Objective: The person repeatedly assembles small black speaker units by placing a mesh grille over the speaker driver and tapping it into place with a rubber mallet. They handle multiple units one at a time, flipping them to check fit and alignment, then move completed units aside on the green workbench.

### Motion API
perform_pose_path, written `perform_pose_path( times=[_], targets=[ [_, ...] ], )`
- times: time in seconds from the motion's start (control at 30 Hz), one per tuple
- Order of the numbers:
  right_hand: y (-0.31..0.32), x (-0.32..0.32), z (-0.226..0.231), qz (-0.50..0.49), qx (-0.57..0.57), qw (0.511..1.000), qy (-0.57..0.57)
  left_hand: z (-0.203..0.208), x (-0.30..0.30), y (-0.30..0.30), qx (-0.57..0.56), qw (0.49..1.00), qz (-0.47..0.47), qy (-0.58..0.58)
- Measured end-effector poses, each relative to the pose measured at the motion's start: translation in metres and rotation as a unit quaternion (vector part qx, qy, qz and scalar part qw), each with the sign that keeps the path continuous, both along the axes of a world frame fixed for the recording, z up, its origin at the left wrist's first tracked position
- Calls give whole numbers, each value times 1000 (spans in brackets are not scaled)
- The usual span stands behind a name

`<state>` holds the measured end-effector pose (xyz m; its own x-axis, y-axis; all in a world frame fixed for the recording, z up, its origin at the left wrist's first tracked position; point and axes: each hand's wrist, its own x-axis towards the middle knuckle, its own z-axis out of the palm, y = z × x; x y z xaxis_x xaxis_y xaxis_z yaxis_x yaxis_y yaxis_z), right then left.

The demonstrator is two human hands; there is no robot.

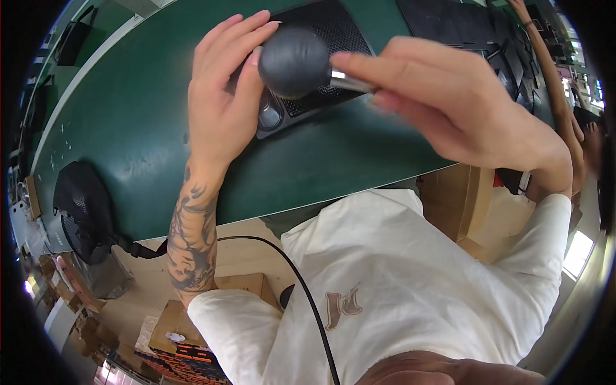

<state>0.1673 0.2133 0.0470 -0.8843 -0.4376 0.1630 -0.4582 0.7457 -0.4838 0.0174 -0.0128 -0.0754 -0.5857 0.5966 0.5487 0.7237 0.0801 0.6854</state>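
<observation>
White T-shirt (410,269) lies nearest; the right hand (449,93) clasps a black round-headed mallet (295,61) by its shaft—leaving the head free—over a perforated panel (330,29) on the counter (128,154). The left hand (221,96), fingers extended, seems to steady the panel; any grip is hidden.
</observation>
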Motion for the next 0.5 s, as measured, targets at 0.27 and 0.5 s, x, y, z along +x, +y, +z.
perform_pose_path(
  times=[0.27,0.5],
  targets=[
    [10,-10,-2,-31,6,998,55,2,9,1,9,998,33,-54],
    [26,3,-3,-82,5,996,42,1,5,1,19,998,26,-44]
  ],
)
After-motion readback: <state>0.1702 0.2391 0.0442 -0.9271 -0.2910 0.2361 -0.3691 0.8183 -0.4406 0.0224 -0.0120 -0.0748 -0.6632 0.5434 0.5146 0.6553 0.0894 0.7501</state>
